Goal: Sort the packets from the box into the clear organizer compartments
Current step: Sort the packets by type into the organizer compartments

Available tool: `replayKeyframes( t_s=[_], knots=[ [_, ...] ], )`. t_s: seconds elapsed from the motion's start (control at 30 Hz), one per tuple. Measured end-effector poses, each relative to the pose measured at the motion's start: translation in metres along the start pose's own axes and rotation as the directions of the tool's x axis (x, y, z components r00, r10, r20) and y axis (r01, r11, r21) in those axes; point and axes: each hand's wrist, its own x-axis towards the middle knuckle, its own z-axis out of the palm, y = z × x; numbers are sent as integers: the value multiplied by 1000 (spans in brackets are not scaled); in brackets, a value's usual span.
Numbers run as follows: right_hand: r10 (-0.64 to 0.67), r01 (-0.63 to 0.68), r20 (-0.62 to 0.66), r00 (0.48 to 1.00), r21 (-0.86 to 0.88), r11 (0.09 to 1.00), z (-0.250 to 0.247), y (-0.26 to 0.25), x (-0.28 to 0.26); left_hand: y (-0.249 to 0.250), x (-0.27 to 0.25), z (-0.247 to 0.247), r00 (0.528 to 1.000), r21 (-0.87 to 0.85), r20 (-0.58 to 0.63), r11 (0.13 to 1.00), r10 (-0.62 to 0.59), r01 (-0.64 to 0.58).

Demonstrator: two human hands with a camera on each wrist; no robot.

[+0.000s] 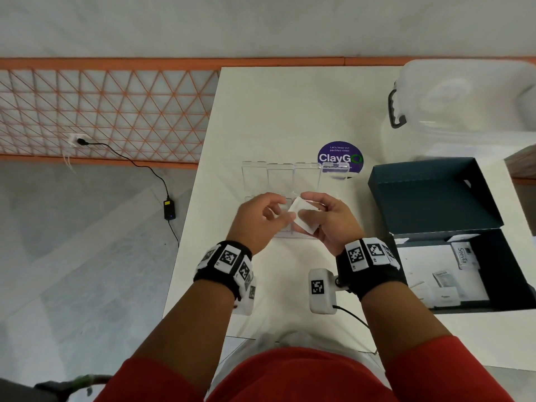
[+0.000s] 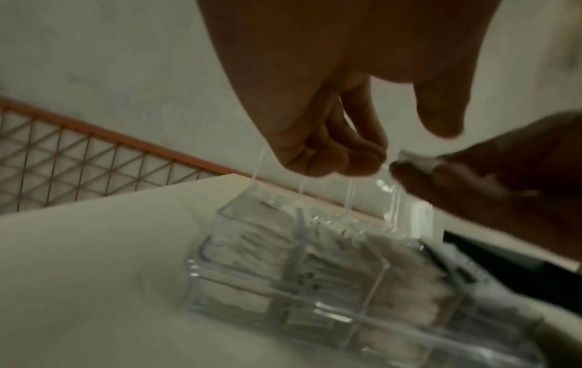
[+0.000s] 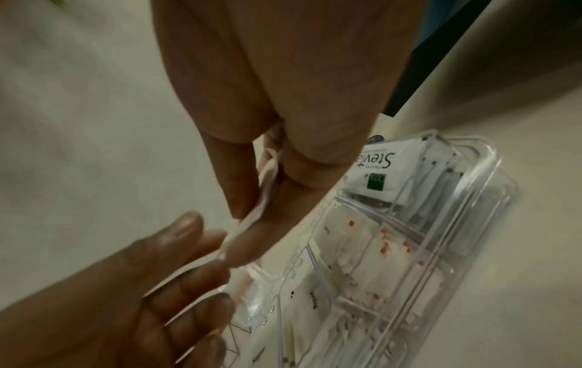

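Both hands hover over the clear organizer (image 1: 280, 175), whose lids stand raised at its far side. My right hand (image 1: 310, 216) pinches a thin white packet (image 1: 304, 220) between thumb and fingers; the right wrist view shows the packet (image 3: 267, 179) edge-on. My left hand (image 1: 278, 211) holds nothing, and its loosely curled fingers (image 3: 195, 261) lie at the packet's free end. The organizer (image 3: 440, 249) holds white packets in several compartments, with Stevia packets (image 3: 381, 164) at one end. The dark blue box (image 1: 499, 271) sits to the right with packets (image 1: 464, 255) inside.
The box's lid (image 1: 435, 198) lies flat behind the box. A translucent storage bin (image 1: 464, 105) stands at the back right, and a purple round sticker (image 1: 339, 155) is behind the organizer. The table's left edge (image 1: 197, 181) drops to the floor, where a power adapter (image 1: 169, 208) lies.
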Motion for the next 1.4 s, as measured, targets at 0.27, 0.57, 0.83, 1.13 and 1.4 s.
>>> replayKeyframes(
  t_s=[0.27, 0.57, 0.83, 1.13, 1.4],
  knots=[
    [-2, 2, 14, 1000, -13, 1000, -5, 3, 2, 10, 11, 12, 994, -139, -19, 984, -112, 108],
    [40, -37, 55, 998, -53, 998, -6, 5, 3, 11, 14, 1, 992, -175, -58, 979, -116, 104],
    [37, -37, -13, 999, -4, 999, -13, 6, 3, -8, 21, -21, 976, -161, -175, 982, -129, 101],
    [6, -9, -36, 999, -61, 998, -18, 2, 4, -34, 17, -35, 956, 60, -165, 965, -241, 253],
    [54, -54, 23, 998, 16, 998, -15, -4, 1, -34, 11, -23, 972, 365, -104, 901, -211, 235]
  ],
)
